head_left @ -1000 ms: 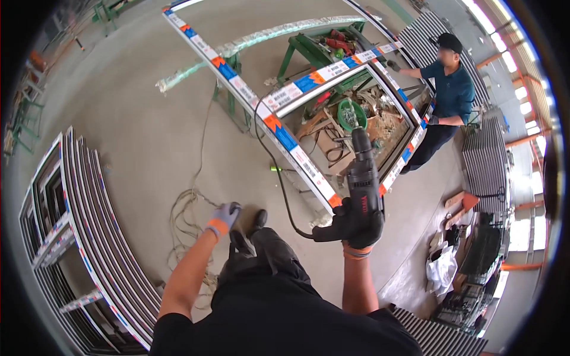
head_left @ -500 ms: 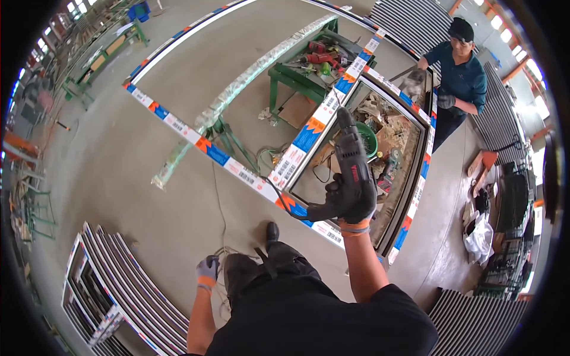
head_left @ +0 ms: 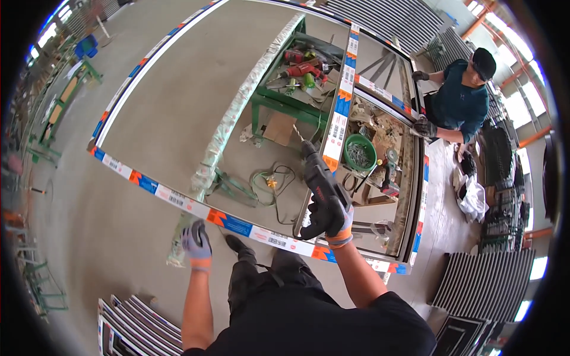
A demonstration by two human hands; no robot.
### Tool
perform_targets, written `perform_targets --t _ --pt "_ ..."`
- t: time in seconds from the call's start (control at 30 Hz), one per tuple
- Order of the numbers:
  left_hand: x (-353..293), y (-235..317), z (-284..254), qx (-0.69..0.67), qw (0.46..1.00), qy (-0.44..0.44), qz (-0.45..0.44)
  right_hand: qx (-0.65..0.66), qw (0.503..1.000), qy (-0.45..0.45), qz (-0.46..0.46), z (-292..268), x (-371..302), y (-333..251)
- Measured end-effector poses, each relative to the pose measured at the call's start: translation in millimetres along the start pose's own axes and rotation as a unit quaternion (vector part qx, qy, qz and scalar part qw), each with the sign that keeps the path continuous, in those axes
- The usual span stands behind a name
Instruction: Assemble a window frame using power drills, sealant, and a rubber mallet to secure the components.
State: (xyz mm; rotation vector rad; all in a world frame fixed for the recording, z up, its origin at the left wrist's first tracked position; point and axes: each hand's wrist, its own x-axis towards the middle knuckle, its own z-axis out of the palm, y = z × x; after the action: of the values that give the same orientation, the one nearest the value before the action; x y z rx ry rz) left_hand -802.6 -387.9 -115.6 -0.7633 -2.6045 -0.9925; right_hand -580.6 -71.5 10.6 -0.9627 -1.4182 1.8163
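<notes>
Head view, right hand (head_left: 337, 218): gripping the drill (head_left: 322, 183), bit (head_left: 298, 134) pointing forward!
Left hand (head_left: 196, 242): half-curled, right by the frame (head_left: 230, 223); can't tell if it grips.

At upper centre, a green bench (head_left: 291, 103) carries a red power tool (head_left: 301, 70); the floor (head_left: 160, 124) bears stacked frames (head_left: 141, 325), lower left.

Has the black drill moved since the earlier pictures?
Yes, the drill moved leftward against the patterned crossbar; its bit now appears left of that bar.
</notes>
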Motion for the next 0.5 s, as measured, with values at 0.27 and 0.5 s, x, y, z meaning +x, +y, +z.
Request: perform_targets --t 0.27,0.5 --pt "253.3 -11.5 170.3 0.153 0.971 -0.133 0.123 0.068 0.989 0.117 0.058 66.6 95.2 10.5" --pt "270.5 -4.8 257.1 0.197 0.938 -0.285 -0.006 0.029 0.984 0.175 0.032 44.1 291.6 73.5"
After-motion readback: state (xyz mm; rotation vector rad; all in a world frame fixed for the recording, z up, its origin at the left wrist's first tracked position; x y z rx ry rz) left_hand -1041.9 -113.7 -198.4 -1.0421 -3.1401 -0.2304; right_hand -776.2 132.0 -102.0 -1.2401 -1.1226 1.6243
